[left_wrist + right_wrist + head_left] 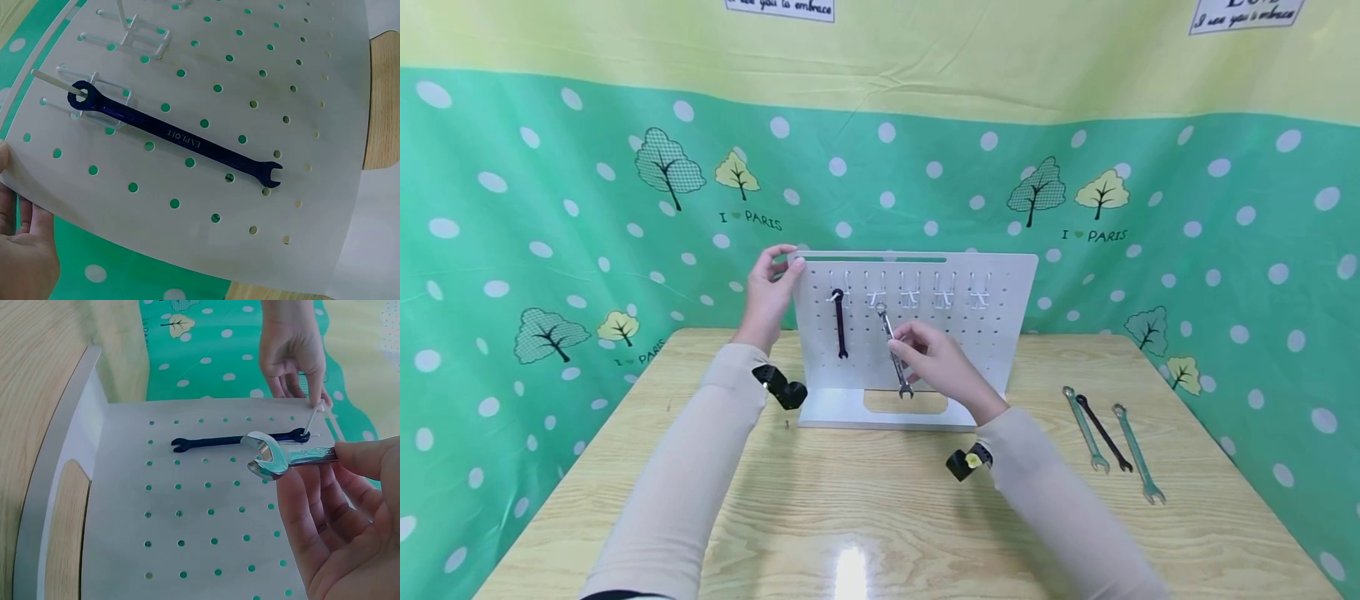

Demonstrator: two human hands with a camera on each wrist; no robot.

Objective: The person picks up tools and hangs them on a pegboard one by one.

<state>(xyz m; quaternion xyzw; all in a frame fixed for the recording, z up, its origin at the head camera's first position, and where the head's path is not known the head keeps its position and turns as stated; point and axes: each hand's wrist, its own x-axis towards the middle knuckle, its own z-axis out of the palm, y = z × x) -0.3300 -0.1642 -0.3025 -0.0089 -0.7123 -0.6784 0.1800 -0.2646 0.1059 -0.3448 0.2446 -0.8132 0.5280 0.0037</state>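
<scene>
A white pegboard (985, 342) stands upright on the table. My left hand (769, 292) grips its upper left corner, thumb in front and fingers behind. On the leftmost hook hangs a dark blue combination wrench (181, 139), its ring end around the prong and its open end low. My right hand (942, 362) pinches a shiny silver combination wrench (275, 461) between thumb and fingers, in front of the board. The silver wrench's ring end points up, right by the second hook (876, 296); its open jaw points down.
More white hooks (945, 296) run along the board's upper part to the right, with no wrench on them. On the table (865, 483) at the right lie a green wrench (1084, 429), a dark wrench (1103, 433) and another green wrench (1138, 454). A dotted green curtain (925, 192) hangs behind.
</scene>
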